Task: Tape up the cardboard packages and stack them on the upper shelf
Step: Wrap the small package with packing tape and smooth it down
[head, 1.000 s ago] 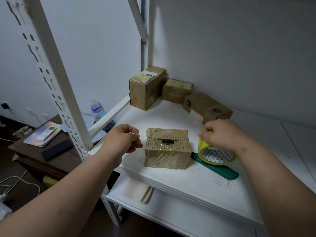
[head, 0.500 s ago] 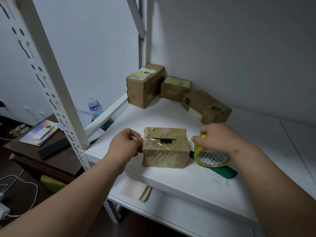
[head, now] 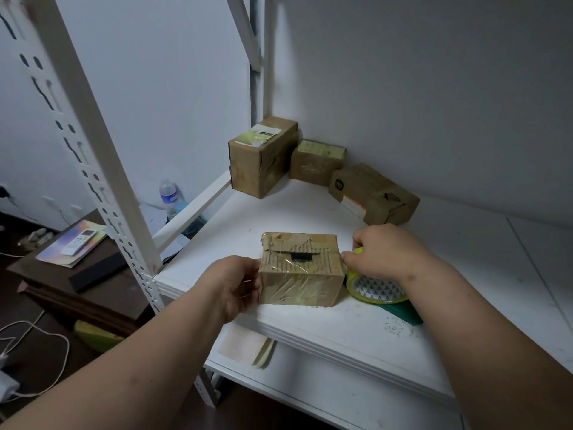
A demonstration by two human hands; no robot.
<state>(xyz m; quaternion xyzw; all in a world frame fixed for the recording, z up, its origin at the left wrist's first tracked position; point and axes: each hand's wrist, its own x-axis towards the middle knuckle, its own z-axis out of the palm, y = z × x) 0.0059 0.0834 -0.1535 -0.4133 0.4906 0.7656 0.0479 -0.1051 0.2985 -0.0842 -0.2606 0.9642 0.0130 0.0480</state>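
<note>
Package between both hands on the shelf (head: 310,209).
Left hand (head: 234,283) grip presses against the cardboard package (head: 300,268) side; right hand (head: 384,254) grip pinches the tape roll (head: 376,288) just right of it.

Box (head: 301,268): brown cardboard under glossy clear tape, black patch on top.
Tape roll (head: 376,288): yellow rim, white core with grey triangle pattern.
Cutter (head: 406,313): dark green.
Shelf (head: 341,330): white, speckled with crumbs.
Rear boxes (head: 262,159): brown; the left one has a white-green label, the middle one a yellowish top.
Bottle (head: 169,197): clear, blue label.
</note>
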